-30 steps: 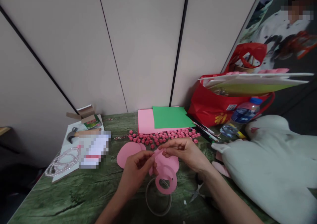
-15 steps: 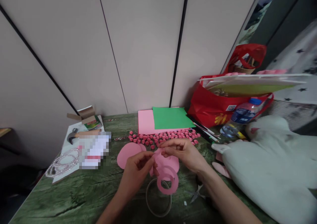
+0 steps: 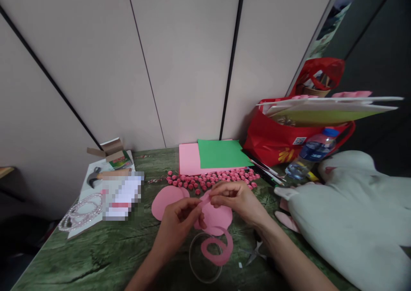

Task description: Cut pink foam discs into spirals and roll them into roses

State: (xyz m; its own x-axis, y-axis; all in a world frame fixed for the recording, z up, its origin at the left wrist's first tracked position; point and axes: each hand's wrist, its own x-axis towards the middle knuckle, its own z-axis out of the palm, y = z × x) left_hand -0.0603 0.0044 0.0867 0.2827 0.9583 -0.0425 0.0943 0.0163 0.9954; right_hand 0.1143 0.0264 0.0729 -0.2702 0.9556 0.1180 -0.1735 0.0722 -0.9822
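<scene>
Between my hands is a pink paper strip (image 3: 226,250), whose lower part hangs in a curl over a clear ring (image 3: 192,261). My left hand (image 3: 180,220) pinches the strip near its upper end. Just to the right, my right hand (image 3: 236,199) pinches the same strip between thumb and fingers. Beneath the hands lies a pink paper piece (image 3: 220,218), partly covered. Another rounded pink piece (image 3: 165,201) rests left of them. Behind the hands are several small pink rolled roses (image 3: 208,177).
Open scissors (image 3: 255,254) lie by my right forearm. Green paper (image 3: 221,153) and pink paper (image 3: 188,159) are at the back. At right stand a red bag (image 3: 265,136), a bottle (image 3: 313,151) and a grey plush toy (image 3: 349,214). A hammer (image 3: 94,177) lies left.
The hanging curl of the pink strip has dropped lower and spread more loosely over the ring. My hands have hardly moved.
</scene>
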